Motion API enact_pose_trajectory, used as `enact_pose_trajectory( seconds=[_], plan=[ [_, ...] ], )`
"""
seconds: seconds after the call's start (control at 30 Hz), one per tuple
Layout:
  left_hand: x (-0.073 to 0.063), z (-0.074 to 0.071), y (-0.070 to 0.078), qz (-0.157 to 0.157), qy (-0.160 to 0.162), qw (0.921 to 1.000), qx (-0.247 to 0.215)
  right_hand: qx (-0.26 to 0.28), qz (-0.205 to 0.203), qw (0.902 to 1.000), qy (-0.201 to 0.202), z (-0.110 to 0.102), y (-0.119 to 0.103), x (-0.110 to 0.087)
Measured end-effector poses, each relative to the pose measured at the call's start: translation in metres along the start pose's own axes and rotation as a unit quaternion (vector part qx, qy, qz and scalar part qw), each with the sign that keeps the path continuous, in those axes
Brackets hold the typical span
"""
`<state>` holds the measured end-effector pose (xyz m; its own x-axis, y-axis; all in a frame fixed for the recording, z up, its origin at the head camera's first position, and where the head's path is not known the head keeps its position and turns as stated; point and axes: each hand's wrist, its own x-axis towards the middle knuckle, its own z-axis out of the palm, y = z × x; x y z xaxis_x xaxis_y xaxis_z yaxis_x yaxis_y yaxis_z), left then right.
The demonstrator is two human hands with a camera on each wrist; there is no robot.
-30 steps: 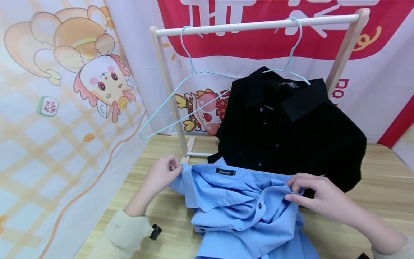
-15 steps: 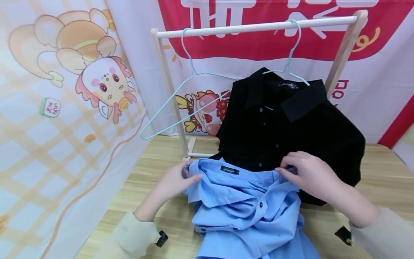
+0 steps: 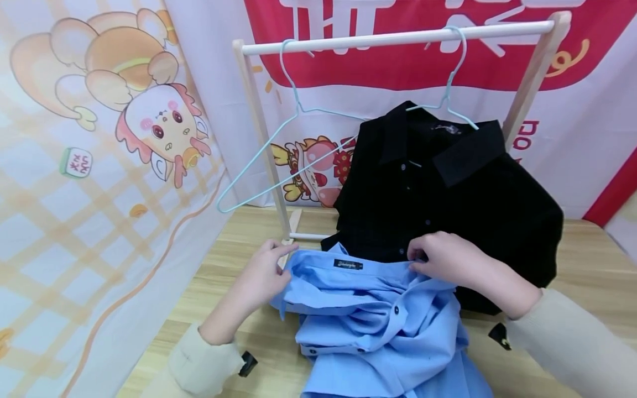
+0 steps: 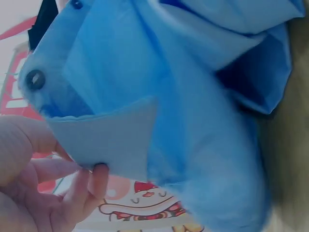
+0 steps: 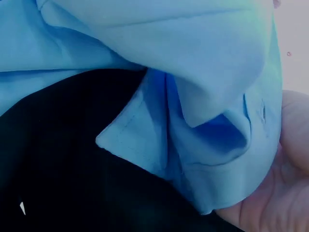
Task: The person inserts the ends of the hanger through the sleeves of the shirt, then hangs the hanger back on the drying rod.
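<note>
A light blue button-up shirt lies bunched in front of me, its neck opening facing up and a black label inside the collar. My left hand holds the collar's left end between thumb and fingers. In the left wrist view, the fingertips are at the edge of the folded collar. Farther right, my right hand pinches the collar's back edge. The right wrist view has that hand behind the blue cloth, its fingertips mostly hidden.
Behind the blue shirt, a black shirt hangs on a mint hanger. Another mint hanger hangs bare at the left of the wooden rack. Below is a wood-grain table; printed cloths cover the walls.
My right hand has slid left along the collar, toward the label. My left hand has shifted its hold at the left end, and the collar flap there has turned downward.
</note>
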<state>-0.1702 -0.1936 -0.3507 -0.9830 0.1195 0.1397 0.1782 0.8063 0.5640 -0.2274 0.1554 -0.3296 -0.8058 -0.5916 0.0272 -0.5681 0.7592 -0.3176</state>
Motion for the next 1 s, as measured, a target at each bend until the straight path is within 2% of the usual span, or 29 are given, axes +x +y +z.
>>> enact_pose_trajectory(
  seconds=[0.2,0.3,0.43,0.5,0.57,0.67,0.77,0.9,1.0],
  plan=[
    [-0.001,-0.005,0.001,0.016,-0.003,0.9996,0.024,-0.043,0.002,0.9987,-0.028,0.007,-0.001,0.006],
    [-0.003,-0.008,0.001,0.018,0.011,0.9995,0.022,-0.056,-0.004,0.9981,-0.024,0.009,0.0,0.003],
    [-0.006,-0.016,0.001,0.033,0.044,0.9981,0.028,-0.041,-0.018,0.9987,0.024,0.005,-0.005,-0.006],
    [-0.008,-0.021,0.001,0.059,0.068,0.9952,0.04,-0.032,-0.028,0.997,0.065,-0.001,-0.008,-0.014],
    [-0.011,-0.024,0.001,0.098,0.096,0.9887,0.06,-0.03,-0.043,0.9925,0.11,-0.009,-0.011,-0.023],
    [-0.014,-0.031,0.0,0.167,0.147,0.97,0.098,-0.043,-0.066,0.9812,0.177,-0.021,-0.013,-0.037],
    [-0.018,-0.036,-0.001,0.226,0.183,0.9442,0.155,-0.073,-0.092,0.9646,0.236,-0.03,-0.013,-0.049],
    [-0.02,-0.04,-0.002,0.304,0.191,0.9054,0.226,-0.115,-0.12,0.9407,0.296,-0.039,-0.012,-0.063],
    [-0.02,-0.044,0.0,0.361,0.194,0.8767,0.251,-0.139,-0.14,0.9223,0.332,-0.047,-0.012,-0.07]
  ],
)
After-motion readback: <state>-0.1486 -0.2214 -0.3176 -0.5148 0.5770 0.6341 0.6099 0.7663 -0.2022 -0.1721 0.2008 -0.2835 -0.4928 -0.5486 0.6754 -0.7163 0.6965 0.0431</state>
